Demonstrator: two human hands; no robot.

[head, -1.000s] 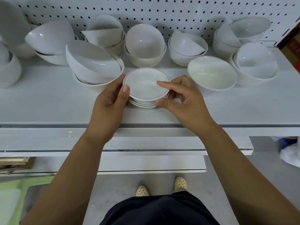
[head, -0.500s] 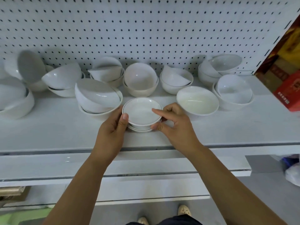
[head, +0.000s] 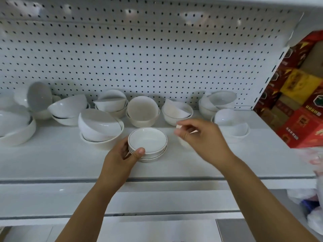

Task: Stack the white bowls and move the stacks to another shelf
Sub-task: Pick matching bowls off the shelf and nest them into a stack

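A small stack of white bowls with thin dark rims (head: 148, 142) stands on the white shelf (head: 52, 159), near its front. My left hand (head: 120, 159) grips the stack's left side, thumb on the top bowl's near rim. My right hand (head: 204, 137) hovers to the right of the stack, off it, fingers loosely curled and blurred, with nothing seen in them. It covers most of a wide white bowl (head: 182, 144).
Several more white bowls, many nested at a tilt, line the back of the shelf: a tilted pair (head: 99, 126), a cream bowl (head: 142, 112), and others right (head: 230, 124) and left (head: 14, 126). A pegboard (head: 139, 58) stands behind. Red boxes (head: 300, 123) sit right.
My right hand has let go of the stack and moved up and to the right. My left hand still holds it. The view has tilted upward.
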